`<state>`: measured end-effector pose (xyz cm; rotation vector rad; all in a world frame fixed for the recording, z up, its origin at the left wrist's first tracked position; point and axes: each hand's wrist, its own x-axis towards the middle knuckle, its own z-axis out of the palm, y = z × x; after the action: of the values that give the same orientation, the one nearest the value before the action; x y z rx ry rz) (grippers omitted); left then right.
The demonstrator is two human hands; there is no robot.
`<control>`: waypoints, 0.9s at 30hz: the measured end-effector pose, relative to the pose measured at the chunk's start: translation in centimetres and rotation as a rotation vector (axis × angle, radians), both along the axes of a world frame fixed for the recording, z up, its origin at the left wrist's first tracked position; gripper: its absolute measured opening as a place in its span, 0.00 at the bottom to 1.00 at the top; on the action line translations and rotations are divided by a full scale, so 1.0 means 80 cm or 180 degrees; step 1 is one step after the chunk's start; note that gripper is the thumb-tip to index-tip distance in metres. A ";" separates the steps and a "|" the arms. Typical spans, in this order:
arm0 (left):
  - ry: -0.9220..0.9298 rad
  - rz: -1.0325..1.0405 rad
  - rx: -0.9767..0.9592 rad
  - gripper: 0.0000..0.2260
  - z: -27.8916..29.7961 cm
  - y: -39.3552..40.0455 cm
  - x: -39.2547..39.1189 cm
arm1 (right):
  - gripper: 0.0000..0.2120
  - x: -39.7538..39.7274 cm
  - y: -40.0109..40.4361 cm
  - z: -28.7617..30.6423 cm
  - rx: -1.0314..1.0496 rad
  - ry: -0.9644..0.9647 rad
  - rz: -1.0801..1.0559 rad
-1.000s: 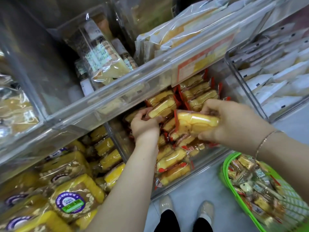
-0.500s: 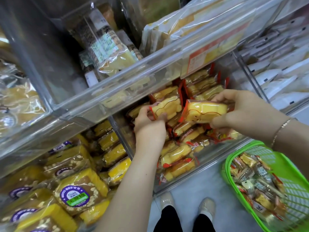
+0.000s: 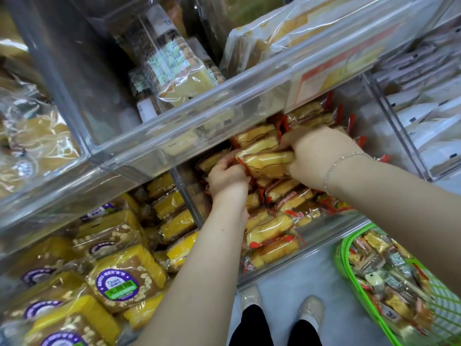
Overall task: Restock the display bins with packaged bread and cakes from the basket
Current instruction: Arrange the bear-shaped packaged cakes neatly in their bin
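The wrapped yellow cake (image 3: 268, 163) looks light and soft, a spongy slice in thin, slick film with red crimped ends, so it probably dents under a hard squeeze and slides in a loose one; the safest hold is likely across its short ends or by the crimped seal, with gentle pressure. It sits between the two hands, over the back part of the clear display bin (image 3: 331, 228), just above the other cakes of the same kind stacked there. The right hand (image 3: 321, 156) has its fingers curled round the cake's right end, a thin bracelet on the wrist. The left hand (image 3: 227, 176) pinches at the red left end of the wrapper with bent fingers, though whether it holds this cake or a neighbouring pack cannot be told. The green basket (image 3: 349, 260), with assorted packs inside, stands low to the right, well apart from both hands.
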<state>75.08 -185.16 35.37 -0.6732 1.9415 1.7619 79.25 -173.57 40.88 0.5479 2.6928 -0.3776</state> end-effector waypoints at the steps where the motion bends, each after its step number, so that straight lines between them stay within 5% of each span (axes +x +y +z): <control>1: 0.0034 0.0074 0.0018 0.10 -0.002 -0.002 0.002 | 0.15 -0.006 0.000 -0.003 -0.0086 -0.0102 0.0052; 4: 0.0126 0.0170 -0.0041 0.07 -0.007 -0.009 0.010 | 0.17 -0.014 0.002 -0.009 -0.0153 -0.0021 0.0137; 10: 0.0252 0.0035 0.0092 0.15 -0.013 -0.003 0.031 | 0.17 -0.002 -0.003 -0.036 0.1089 0.0734 0.0699; 18: 0.0053 0.0208 0.0276 0.22 -0.006 0.044 0.021 | 0.20 0.005 0.007 -0.057 0.1497 0.1113 0.0749; 27: 0.0261 0.0325 0.0101 0.22 -0.019 0.046 0.012 | 0.29 0.027 0.054 -0.042 0.0227 0.1066 0.0461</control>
<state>76.02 -181.45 33.88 -0.7109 1.9600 1.9055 81.45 -169.28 37.52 0.3289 3.0557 -0.3617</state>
